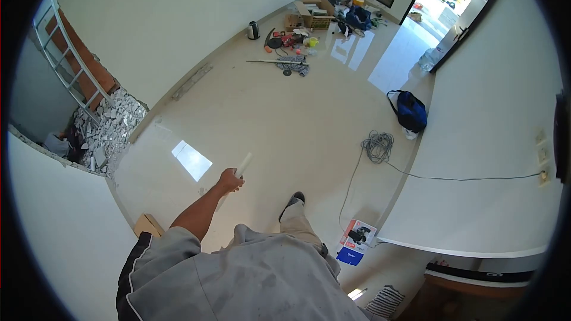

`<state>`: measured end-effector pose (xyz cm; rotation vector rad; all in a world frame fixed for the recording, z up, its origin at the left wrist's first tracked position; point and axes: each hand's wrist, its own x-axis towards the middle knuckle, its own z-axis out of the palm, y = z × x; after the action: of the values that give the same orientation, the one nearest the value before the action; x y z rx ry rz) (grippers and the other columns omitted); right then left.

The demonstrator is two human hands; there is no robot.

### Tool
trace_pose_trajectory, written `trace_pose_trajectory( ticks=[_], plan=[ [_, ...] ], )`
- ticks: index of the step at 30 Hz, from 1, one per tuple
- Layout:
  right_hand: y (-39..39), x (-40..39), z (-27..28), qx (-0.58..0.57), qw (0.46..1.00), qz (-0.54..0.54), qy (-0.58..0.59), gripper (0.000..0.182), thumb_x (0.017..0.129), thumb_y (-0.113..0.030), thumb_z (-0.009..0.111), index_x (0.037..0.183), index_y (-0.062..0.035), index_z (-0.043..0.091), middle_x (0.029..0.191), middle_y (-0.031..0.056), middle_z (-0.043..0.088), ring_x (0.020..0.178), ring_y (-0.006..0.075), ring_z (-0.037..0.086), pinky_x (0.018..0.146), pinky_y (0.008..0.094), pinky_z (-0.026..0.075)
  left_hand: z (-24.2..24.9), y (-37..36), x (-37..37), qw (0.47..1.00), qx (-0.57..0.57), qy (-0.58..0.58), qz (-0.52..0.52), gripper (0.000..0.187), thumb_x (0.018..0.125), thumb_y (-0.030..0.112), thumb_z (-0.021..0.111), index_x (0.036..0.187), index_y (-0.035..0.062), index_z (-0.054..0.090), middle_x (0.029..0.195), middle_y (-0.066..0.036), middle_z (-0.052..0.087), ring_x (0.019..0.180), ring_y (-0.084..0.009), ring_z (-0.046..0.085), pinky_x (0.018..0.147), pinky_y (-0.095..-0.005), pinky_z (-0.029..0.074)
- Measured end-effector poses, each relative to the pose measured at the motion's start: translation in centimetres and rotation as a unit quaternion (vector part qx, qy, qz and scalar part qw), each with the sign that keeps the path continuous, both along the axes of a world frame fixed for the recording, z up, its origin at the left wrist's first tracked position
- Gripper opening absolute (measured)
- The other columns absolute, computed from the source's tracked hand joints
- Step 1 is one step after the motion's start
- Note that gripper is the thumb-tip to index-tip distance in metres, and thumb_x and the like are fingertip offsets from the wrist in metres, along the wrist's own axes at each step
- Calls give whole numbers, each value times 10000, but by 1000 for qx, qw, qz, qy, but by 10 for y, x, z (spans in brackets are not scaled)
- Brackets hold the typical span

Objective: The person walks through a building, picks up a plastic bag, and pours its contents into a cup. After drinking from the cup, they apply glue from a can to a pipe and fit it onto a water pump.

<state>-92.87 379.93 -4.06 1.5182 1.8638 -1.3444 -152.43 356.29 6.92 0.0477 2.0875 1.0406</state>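
Note:
My left hand is closed round a pale, straight stick, held low in front of my body. One end of it sticks out above my fist and the other slants down toward the floor. What the stick is made of I cannot make out. Beneath it is the glossy beige tiled floor. My right hand is out of the picture. One shoe of mine shows ahead of my body.
Rubble and a ladder stand in the left opening. A coiled cable runs to a wall socket. Nearby are a printed box and a blue bag. Tools, a kettle and cartons lie farther off.

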Motion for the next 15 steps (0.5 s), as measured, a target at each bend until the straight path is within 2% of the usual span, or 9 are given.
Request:
trace_pose_trajectory(
  ticks=[1,3,4,5,6,7,11,14,15],
  plan=[
    [40,-18,-7,48,995,84,32,183,892,-174,650,1004,-89,767,1023,162,746,890,302,734,705,419,582,-10,13,-8,1000,-14,-19,11,216,794,91,745,939,19,602,730,-88,645,551,-152,600,477,-310,485],
    [134,-62,-9,214,927,297,84,175,888,-171,652,986,-84,768,1026,164,745,892,302,734,697,419,584,-23,28,-17,996,-48,-66,24,201,781,70,751,920,13,618,718,-95,648,540,-160,605,474,-311,494],
    [179,-93,-8,224,934,270,74,171,886,-170,654,977,-82,769,1027,165,744,892,302,734,693,419,585,-26,32,-15,994,-68,-81,17,193,781,73,754,910,10,625,719,-99,651,539,-163,607,474,-315,497],
    [222,-149,27,35,995,-76,53,235,899,-153,670,1079,-21,745,1045,197,733,891,288,733,714,378,595,-26,38,-16,992,-85,-95,12,185,782,76,758,899,7,633,720,-103,654,538,-167,610,475,-319,501],
    [262,-200,59,65,984,-142,88,346,920,-162,683,1204,36,687,1067,205,724,865,270,719,711,348,591,-25,44,-15,989,-99,-109,7,177,782,79,761,889,4,640,721,-107,657,536,-170,612,476,-322,504],
    [314,-234,67,63,984,-102,129,439,955,-216,668,1308,41,618,1124,205,694,819,243,702,674,355,575,-24,50,-12,986,-118,-113,20,180,786,82,760,909,-10,665,726,-113,664,545,-182,620,474,-333,506],
    [457,-389,127,140,975,-26,170,414,973,-172,644,1321,49,605,1160,220,683,887,229,698,735,346,585,2,102,-14,966,-155,-163,130,266,798,120,795,909,-88,672,678,-125,641,549,-207,626,466,-371,476],
    [526,-453,114,146,975,-22,165,406,974,-168,639,1323,37,608,1128,212,695,850,221,699,733,325,582,-103,93,-31,948,-281,-137,-56,503,814,350,794,985,-113,697,794,-109,701,760,-214,711,622,-349,535],
    [539,-464,106,133,979,-29,151,410,970,-173,645,1323,32,609,1115,206,699,837,223,700,722,323,580,-113,112,-58,941,-289,-112,-136,506,826,353,783,997,-114,696,811,-115,709,788,-220,722,632,-348,540]
  ],
)
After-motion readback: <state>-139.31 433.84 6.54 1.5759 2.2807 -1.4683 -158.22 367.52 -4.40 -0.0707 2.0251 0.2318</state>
